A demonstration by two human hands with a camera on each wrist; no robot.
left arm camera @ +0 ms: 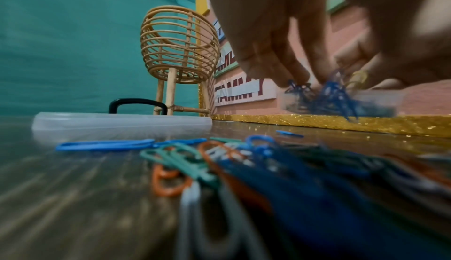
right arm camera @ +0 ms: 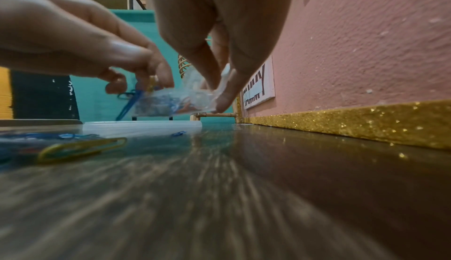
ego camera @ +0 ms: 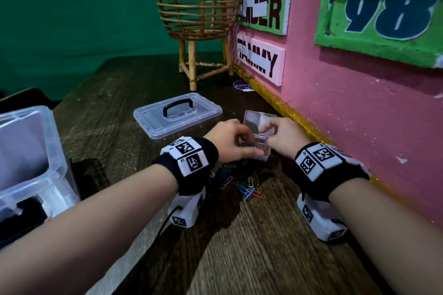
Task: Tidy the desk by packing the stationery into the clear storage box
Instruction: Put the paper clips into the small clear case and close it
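Note:
Near the pink wall, my right hand (ego camera: 268,137) pinches a small clear case (ego camera: 260,122) by its right edge and holds it just above the desk with its lid standing open. The left hand (ego camera: 248,143) pinches a bunch of mostly blue paper clips (left arm camera: 329,94) at the case's left side; in the left wrist view they hang into the case (left arm camera: 380,100). More coloured paper clips (ego camera: 247,187) lie loose on the desk between my wrists. The clear storage box (ego camera: 56,151) stands open at the far left. Its lid (ego camera: 177,120), with a black handle, lies flat behind my left hand.
A rattan basket on legs (ego camera: 196,7) stands at the back by the wall corner. A pink wall (ego camera: 359,115) with a gold glitter strip (ego camera: 282,103) runs along the right. Something dark sits inside the storage box. A yellow clip (right arm camera: 83,148) lies left of the right wrist.

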